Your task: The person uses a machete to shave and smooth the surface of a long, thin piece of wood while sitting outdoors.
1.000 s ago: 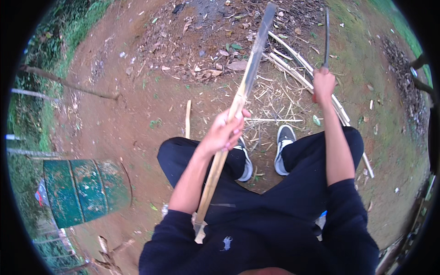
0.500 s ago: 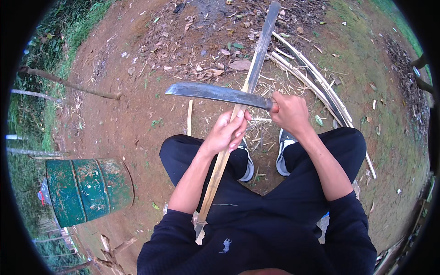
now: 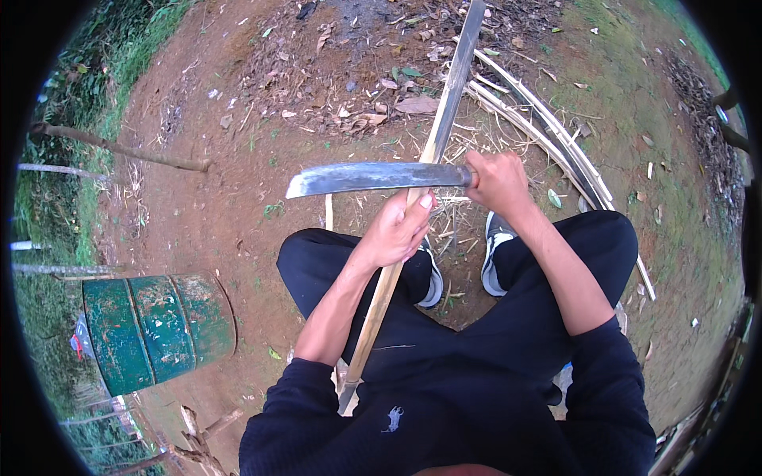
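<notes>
My left hand (image 3: 399,228) is closed round a long bamboo strip (image 3: 376,308), pale on its near half and dark toward the far end. The strip slants from beside my lap up and away to the right. My right hand (image 3: 498,184) grips the handle of a machete (image 3: 365,176), whose broad grey blade points left. The blade crosses over the strip just beyond my left fingers. Whether the edge bites into the bamboo cannot be made out.
Several split bamboo strips (image 3: 548,131) lie in a curved bundle on the ground at the right. Shavings and dry leaves (image 3: 369,120) litter the soil ahead. A green rusty drum (image 3: 159,327) lies at the left, near thin poles (image 3: 127,147). Broken wood (image 3: 198,439) sits below it.
The machete blade has tilted, its tip dropping slightly toward me, while my right hand has shifted a little away. The strip and my left hand stay nearly in place.
</notes>
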The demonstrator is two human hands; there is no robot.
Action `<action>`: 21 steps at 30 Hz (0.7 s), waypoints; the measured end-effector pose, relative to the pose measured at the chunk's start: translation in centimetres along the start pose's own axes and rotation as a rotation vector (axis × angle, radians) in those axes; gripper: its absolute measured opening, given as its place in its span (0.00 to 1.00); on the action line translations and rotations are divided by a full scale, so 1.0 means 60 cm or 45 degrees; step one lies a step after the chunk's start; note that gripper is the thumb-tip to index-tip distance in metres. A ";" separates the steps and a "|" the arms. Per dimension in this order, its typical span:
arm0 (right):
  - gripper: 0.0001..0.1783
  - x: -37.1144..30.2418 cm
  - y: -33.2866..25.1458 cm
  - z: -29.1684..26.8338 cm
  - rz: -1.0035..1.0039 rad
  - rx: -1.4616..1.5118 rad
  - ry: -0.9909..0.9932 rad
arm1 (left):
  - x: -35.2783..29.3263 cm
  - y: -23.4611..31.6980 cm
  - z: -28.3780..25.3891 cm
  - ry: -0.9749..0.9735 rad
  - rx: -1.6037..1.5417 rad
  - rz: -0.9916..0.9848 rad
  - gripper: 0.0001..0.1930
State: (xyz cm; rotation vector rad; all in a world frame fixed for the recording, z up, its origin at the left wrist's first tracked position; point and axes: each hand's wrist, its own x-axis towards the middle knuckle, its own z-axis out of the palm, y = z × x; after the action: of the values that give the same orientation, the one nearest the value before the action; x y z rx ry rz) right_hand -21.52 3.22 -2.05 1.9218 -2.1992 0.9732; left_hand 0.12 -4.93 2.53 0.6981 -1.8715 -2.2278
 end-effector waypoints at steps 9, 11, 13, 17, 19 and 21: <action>0.14 0.051 0.196 -0.093 1.167 -0.202 0.414 | -0.002 0.013 -0.002 -0.095 -0.185 0.013 0.14; 0.15 0.039 0.160 -0.095 1.138 0.114 0.471 | 0.010 0.006 -0.009 -0.082 -0.224 0.032 0.14; 0.13 0.031 0.109 -0.090 0.989 0.235 0.461 | 0.009 0.008 -0.020 -0.109 -0.312 0.056 0.15; 0.08 0.005 0.039 -0.067 0.589 0.364 0.235 | 0.005 0.021 -0.024 -0.049 -0.401 0.131 0.16; 0.05 -0.006 0.010 -0.056 0.427 0.296 0.070 | 0.001 0.025 -0.027 -0.025 -0.343 0.138 0.16; 0.05 -0.006 -0.014 -0.051 0.229 0.197 0.076 | 0.001 0.028 -0.026 0.000 -0.278 0.122 0.16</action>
State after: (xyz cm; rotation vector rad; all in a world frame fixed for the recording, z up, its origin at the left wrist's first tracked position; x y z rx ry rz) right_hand -21.75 5.05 0.59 1.7493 -2.3591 1.2449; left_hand 0.45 -6.69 3.98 0.5589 -1.5921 -2.3226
